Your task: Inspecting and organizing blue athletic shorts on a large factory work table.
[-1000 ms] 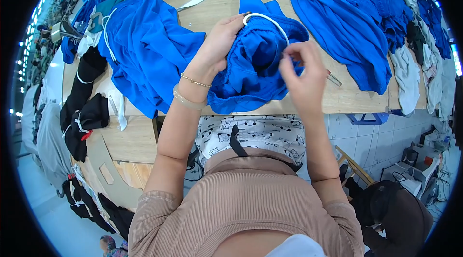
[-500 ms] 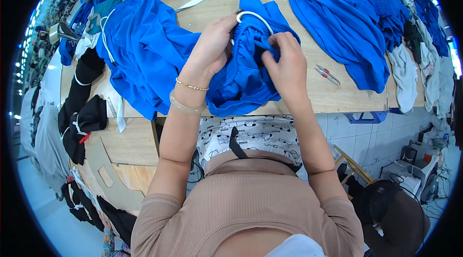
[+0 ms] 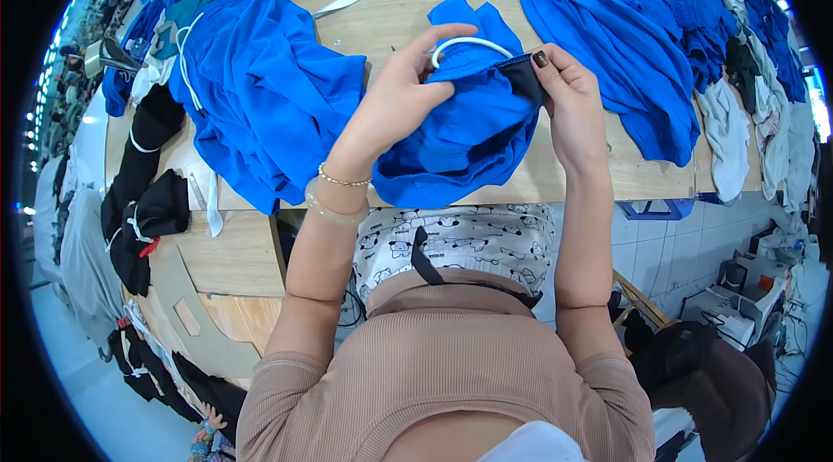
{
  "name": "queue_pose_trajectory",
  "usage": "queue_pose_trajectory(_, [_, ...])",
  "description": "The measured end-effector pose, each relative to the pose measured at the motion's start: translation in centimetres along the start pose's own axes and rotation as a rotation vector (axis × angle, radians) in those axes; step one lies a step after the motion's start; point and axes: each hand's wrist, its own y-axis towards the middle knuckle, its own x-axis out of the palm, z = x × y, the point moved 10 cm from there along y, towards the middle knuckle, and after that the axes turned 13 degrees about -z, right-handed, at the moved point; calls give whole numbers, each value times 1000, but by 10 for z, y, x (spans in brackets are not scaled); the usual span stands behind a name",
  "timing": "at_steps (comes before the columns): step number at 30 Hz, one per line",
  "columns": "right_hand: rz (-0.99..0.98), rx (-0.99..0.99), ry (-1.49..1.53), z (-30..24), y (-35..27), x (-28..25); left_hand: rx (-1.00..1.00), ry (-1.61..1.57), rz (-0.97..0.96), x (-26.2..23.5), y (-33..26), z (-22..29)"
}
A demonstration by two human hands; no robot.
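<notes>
Both hands grip one blue garment at centre frame, above the wooden table: left hand pinching bunched fabric beside the white drawcord loop, right hand clamping the dark waistband edge. Blue piles lie left and right.

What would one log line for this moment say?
left hand: grips blue garment | right hand: pinches its dark edge | white cord loop: at opening | wooden table: more blue garments

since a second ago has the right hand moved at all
Yes. The right hand has shifted left along the wooden table, closing in on the blue garment and now pinching its dark waistband edge.
</notes>
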Motion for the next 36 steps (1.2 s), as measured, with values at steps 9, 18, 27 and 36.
queue_pose_trajectory(9, [-181, 105, 302, 14, 3, 17, -113, -57, 87, -9, -2, -22])
queue_pose_trajectory(18, [-215, 78, 376, 6, 2, 19, -6, 57, -69, 10, -5, 12])
queue_pose_trajectory(27, [-241, 106, 438, 3, -3, 23, -27, -30, -215, 38, -2, 7])
queue_pose_trajectory(36, [-260, 160, 461, 11, -4, 25, -51, -128, -287, 39, -6, 2])
